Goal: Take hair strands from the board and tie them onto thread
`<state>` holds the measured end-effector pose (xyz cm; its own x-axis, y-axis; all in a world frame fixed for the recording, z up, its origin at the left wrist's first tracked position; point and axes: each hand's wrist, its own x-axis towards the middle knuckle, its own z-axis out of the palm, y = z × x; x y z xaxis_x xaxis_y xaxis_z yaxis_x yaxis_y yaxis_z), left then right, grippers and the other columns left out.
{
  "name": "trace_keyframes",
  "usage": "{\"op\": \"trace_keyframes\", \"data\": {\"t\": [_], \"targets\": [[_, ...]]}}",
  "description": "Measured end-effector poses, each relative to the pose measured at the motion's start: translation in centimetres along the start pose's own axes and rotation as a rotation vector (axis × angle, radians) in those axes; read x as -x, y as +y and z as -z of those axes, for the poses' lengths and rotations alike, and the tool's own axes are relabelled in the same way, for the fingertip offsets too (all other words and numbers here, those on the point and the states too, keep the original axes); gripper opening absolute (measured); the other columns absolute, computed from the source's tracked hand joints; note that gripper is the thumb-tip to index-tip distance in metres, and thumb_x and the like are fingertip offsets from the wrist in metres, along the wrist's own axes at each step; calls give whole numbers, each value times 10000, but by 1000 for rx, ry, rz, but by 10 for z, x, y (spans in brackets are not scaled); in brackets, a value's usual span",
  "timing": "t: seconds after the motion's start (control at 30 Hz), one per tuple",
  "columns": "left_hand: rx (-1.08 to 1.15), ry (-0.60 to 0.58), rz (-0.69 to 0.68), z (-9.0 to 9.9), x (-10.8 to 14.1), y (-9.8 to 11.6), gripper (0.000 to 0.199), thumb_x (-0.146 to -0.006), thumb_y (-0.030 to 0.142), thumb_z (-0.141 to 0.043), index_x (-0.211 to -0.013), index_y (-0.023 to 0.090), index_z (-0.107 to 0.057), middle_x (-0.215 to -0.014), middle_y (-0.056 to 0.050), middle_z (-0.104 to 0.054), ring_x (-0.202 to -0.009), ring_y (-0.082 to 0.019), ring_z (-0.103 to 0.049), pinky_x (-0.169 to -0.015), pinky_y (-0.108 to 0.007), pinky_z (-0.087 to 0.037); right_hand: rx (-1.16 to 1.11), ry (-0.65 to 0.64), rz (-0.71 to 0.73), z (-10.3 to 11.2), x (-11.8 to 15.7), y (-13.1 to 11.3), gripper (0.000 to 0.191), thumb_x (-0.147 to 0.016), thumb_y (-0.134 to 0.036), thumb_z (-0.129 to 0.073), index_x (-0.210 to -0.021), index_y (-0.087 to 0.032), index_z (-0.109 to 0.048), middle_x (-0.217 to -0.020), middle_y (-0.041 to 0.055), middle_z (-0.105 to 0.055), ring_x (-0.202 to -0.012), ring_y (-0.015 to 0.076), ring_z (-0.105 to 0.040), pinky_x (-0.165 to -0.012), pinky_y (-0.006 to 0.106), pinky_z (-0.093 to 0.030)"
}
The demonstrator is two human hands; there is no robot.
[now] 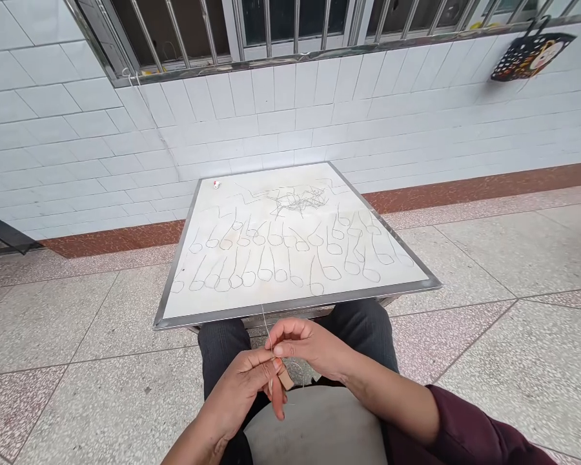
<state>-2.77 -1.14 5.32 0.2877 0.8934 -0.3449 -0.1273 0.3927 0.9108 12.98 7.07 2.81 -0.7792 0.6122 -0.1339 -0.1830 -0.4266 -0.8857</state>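
Gripping a small tan piece (pixel 285 377) just short of the table (pixel 295 304), left hand (pixel 244 384); thin wire (pixel 263 315) running from between both hands toward that table, looped wires (pixel 316 295) lying on it; right hand (pixel 312 345) pinching the thin wire, touching left.

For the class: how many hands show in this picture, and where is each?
2. The left hand is at lower centre; the right hand is just right of it. Both pinch a thin wire before the white tabletop. No others show.
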Motion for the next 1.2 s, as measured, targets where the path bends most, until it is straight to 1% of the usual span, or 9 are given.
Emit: {"op": "trace_keyframes", "data": {"t": [0.2, 0.4, 0.5, 0.63, 0.83, 0.97, 1.1, 1.17, 1.2], "targets": [[145, -16, 11, -5, 1, -4, 359, -890, 400, -631, -653, 141, -706, -512, -14, -610, -410, -123, -537, -650, -309, -464, -76, 9, -28, -3, -2, 6, 294, -687, -373, -855, -746, -161, -660, -682, -35, -591, -632, 90, -508, -666, 242, -379], [154, 13, 5, -5, -1, -6, 366, -872, 423, -650, -645, 142, -705, -407, 0, -550, -371, -123, -480, -609, -305, -453, -131, 84, 7, -12, 2, 10, 359, -673, -437, -857, -748, -177, -620, -665, -46, -570, -619, 92, -477, -655, 239, -370], [138, 26, 3, -6, 0, -6, 368, -880, 419, -641, -641, 146, -701, -383, 4, -540, -367, -122, -462, -609, -302, -449, -170, 115, -24, -15, 2, 11, 378, -655, -445, -869, -748, -173, -623, -652, -47, -553, -599, 86, -450, -638, 236, -356], [121, 6, 1, -8, 1, -10, 361, -894, 409, -620, -647, 156, -694, -378, 1, -554, -377, -132, -461, -606, -302, -461, -274, 186, -65, -14, -2, 9, 389, -598, -414, -909, -726, -168, -635, -666, -49, -515, -589, 71, -410, -595, 216, -333], [64, -30, 21, -10, 0, -18, 380, -899, 431, -597, -647, 158, -673, -405, -6, -587, -395, -138, -473, -635, -310, -484, -393, 332, -15, -6, -8, 7, 382, -567, -372, -931, -713, -164, -646, -689, -42, -485, -632, 73, -408, -579, 189, -347], [42, -6, 11, -9, -1, -16, 366, -893, 425, -597, -648, 162, -667, -423, 0, -594, -394, -131, -473, -653, -306, -479, -415, 372, 47, 6, -18, 1, 386, -575, -372, -923, -749, -160, -651, -739, -25, -495, -650, 82, -420, -564, 198, -353], [3, -65, 85, -11, -3, -19, 397, -852, 491, -622, -635, 160, -666, -393, -10, -570, -450, -169, -539, -634, -310, -471, -352, 607, 257, 38, -27, -13, 411, -609, -447, -881, -770, -197, -598, -767, -18, -484, -676, 114, -440, -562, 222, -364], [41, 38, 45, -9, -5, -20, 426, -854, 537, -612, -639, 171, -646, -404, -14, -581, -490, -176, -554, -645, -305, -466, -286, 673, 338, 50, -22, -16, 377, -671, -454, -844, -795, -214, -581, -774, -29, -475, -676, 110, -433, -583, 222, -361], [58, 96, 14, -8, -6, -21, 435, -857, 555, -608, -650, 174, -640, -419, -18, -593, -517, -178, -563, -651, -300, -461, -169, 647, 344, 52, -18, -15, 337, -739, -471, -791, -810, -216, -583, -757, -32, -472, -649, 107, -422, -587, 229, -358]]}}
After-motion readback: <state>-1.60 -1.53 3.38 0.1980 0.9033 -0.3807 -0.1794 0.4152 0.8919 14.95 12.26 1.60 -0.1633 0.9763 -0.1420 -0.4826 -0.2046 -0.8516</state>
